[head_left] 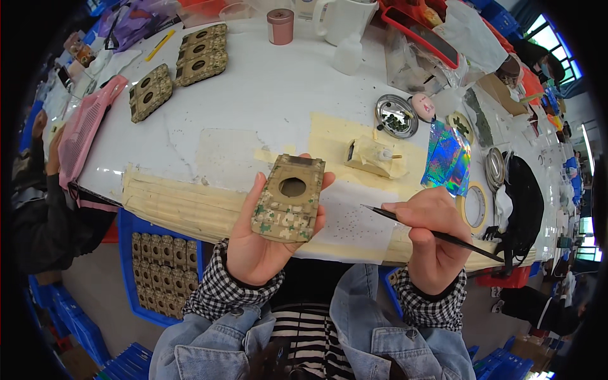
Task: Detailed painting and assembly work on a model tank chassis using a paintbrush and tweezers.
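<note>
My left hand (256, 237) holds a camouflage toy tank hull (286, 212) from below, its top face turned up. A round hole opens in the middle of the hull. In my right hand (434, 237) a slim black tool (465, 244) is pinched between thumb and fingers. Its fine tip points left, above a white paper sheet (373, 244) dotted with tiny dark specks. The tip is apart from the hull. Whether the tool is tweezers or a brush I cannot tell.
A tape-wrapped block (373, 157) sits beyond the paper. Farther right are a round metal dish (397, 116) with dark green bits, iridescent sheets (447, 158) and a tape roll (473, 206). More camouflage hulls (201, 56) lie far left. A blue crate (130, 278) holds several others.
</note>
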Demonstrator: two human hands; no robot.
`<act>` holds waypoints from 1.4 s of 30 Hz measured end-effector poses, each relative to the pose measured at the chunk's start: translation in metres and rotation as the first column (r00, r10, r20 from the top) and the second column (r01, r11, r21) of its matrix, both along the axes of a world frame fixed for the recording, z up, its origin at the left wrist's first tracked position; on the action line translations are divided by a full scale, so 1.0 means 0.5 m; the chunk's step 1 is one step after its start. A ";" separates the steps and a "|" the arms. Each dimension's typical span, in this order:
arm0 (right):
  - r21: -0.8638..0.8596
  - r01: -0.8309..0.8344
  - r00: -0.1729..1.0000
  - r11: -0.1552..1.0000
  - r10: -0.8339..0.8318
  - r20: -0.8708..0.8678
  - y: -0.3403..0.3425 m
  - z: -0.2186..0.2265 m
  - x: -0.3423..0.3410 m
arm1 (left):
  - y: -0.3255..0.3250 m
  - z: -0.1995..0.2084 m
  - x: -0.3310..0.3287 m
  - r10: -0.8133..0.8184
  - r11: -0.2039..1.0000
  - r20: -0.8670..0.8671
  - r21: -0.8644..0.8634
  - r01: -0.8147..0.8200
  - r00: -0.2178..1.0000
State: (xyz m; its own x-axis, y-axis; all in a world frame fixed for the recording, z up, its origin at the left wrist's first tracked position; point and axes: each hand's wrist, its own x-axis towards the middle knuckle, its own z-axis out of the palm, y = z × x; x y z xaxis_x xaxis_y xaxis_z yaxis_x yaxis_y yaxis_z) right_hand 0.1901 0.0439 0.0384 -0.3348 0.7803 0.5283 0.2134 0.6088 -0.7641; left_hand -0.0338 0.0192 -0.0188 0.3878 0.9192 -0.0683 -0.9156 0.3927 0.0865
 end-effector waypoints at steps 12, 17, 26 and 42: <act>0.086 -0.247 0.968 0.965 0.242 0.067 -0.019 0.040 -0.019 | -0.027 0.017 0.042 -0.092 0.995 0.006 -0.025 0.092 0.996; 0.096 -0.275 0.959 0.957 0.265 0.101 -0.017 0.046 -0.015 | -0.030 0.022 0.049 -0.112 0.993 -0.030 -0.047 0.110 0.993; 0.141 -0.324 0.940 0.935 0.302 0.159 -0.010 0.046 -0.018 | -0.032 0.029 0.050 -0.159 0.984 -0.069 -0.087 0.153 0.985; 0.123 -0.389 0.903 0.913 0.352 0.248 -0.005 0.065 -0.014 | -0.034 0.010 0.050 -0.153 0.986 0.040 -0.053 0.155 0.987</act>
State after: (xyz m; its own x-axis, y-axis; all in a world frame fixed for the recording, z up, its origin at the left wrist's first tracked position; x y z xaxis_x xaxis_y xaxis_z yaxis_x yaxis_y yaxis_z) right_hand 0.1831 0.0416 0.0708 -0.7026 0.4850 0.5207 0.0952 0.7892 -0.6067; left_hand -0.0088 0.0022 -0.0139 0.5279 0.8433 -0.1012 -0.8457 0.5328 0.0285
